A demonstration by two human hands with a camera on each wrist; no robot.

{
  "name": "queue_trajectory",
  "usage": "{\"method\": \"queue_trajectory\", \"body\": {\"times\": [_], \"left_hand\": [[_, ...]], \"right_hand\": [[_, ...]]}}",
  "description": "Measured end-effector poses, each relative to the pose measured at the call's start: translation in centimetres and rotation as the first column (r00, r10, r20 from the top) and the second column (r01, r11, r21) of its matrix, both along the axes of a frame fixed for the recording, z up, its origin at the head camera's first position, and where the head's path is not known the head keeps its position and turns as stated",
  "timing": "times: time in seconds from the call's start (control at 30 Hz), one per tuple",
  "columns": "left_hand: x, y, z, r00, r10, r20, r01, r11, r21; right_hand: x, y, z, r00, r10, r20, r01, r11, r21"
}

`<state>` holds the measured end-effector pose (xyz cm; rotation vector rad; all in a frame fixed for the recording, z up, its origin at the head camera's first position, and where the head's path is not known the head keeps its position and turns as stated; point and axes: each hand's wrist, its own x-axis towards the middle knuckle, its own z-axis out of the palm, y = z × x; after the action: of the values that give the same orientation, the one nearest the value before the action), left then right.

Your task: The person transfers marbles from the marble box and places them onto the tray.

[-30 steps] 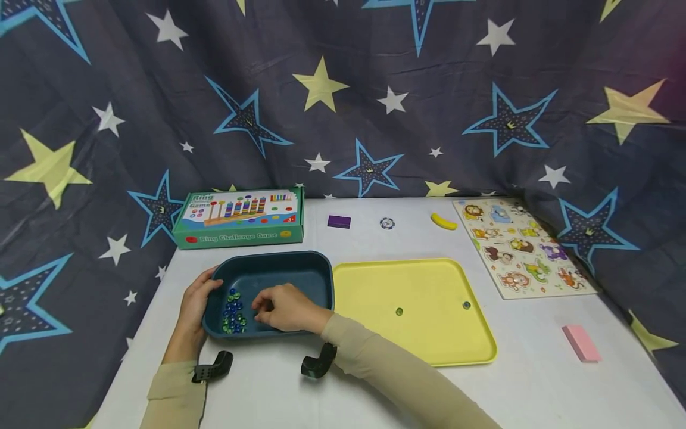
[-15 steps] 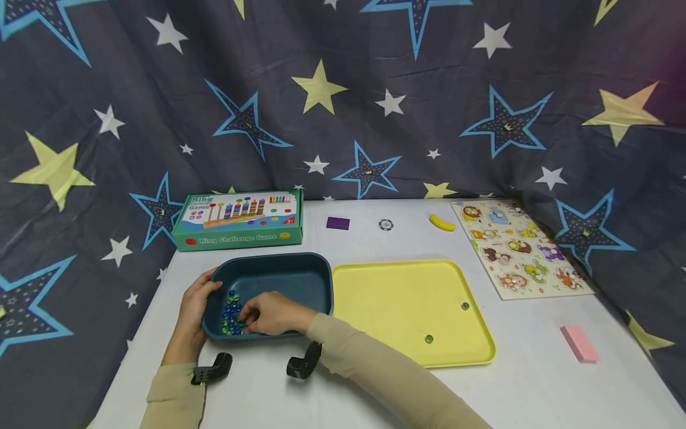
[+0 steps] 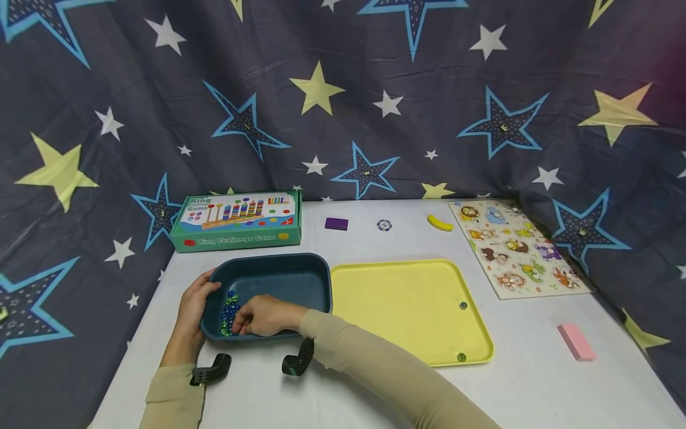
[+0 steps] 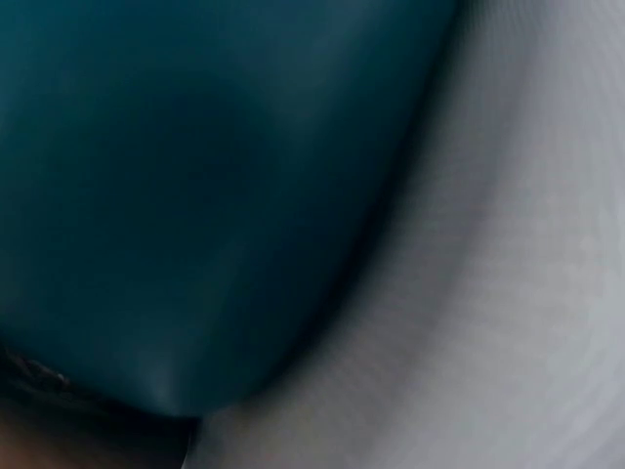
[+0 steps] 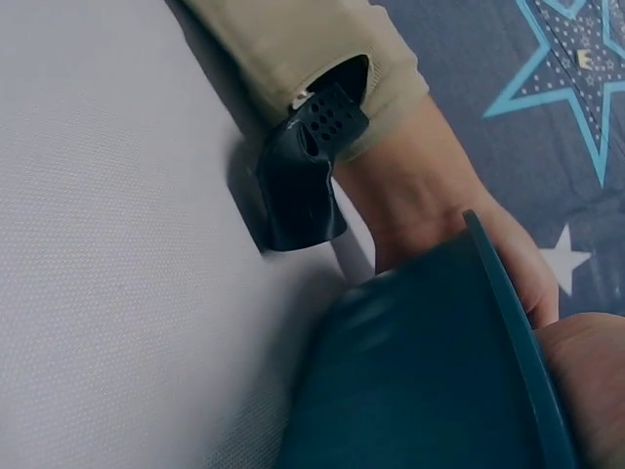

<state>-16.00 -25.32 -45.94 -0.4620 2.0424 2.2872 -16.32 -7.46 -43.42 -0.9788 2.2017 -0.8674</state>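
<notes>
My left hand (image 3: 190, 307) grips the left rim of a dark teal plastic bin (image 3: 289, 277); the bin's outer wall (image 4: 195, 176) fills much of the left wrist view. Several blue and green glass marbles (image 3: 228, 311) lie in the bin's left end. My right hand (image 3: 265, 316) reaches into the bin with bent fingers, its fingertips at the marbles; whether they pinch one is hidden. To the right, a yellow tray (image 3: 391, 310) bears a bluish marble (image 3: 463, 305) at its right side and a green marble (image 3: 461, 357) near its front right corner.
A green ring game box (image 3: 238, 220) stands behind the bin. Farther along the white table are a purple block (image 3: 336, 224), a poker chip (image 3: 384, 225), a yellow toy banana (image 3: 439, 223), an animal puzzle board (image 3: 517, 250) and a pink block (image 3: 576, 342).
My right hand has moved left and down inside the bin to the marbles. The green marble has rolled across the tray towards its front right corner. My left hand stays on the rim.
</notes>
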Motion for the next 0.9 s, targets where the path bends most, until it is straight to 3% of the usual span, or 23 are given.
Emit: {"method": "queue_trajectory", "body": {"times": [0.3, 0.5, 0.63, 0.77, 0.9], "left_hand": [[-0.2, 0.0, -0.2, 1.000, -0.010, -0.018, 0.010, 1.000, -0.009], [0.0, -0.2, -0.3, 1.000, -0.005, 0.002, 0.005, 1.000, -0.008], [0.0, -0.3, -0.2, 1.000, -0.005, -0.005, 0.005, 1.000, -0.011], [0.0, -0.2, -0.2, 1.000, -0.011, -0.014, 0.011, 1.000, -0.018], [-0.1, -0.3, -0.3, 1.000, -0.022, -0.018, 0.022, 0.999, -0.033]], "right_hand": [[-0.1, 0.5, 0.1, 0.999, 0.006, 0.044, -0.004, 0.999, -0.043], [-0.1, 1.0, 0.2, 0.997, 0.058, -0.044, -0.061, 0.997, -0.057], [0.0, 1.9, 0.3, 0.991, 0.039, -0.127, -0.051, 0.994, -0.092], [0.2, 3.3, 0.4, 0.988, -0.011, -0.153, -0.020, 0.979, -0.203], [0.4, 5.1, 0.6, 0.986, -0.067, -0.154, 0.011, 0.939, -0.343]]}}
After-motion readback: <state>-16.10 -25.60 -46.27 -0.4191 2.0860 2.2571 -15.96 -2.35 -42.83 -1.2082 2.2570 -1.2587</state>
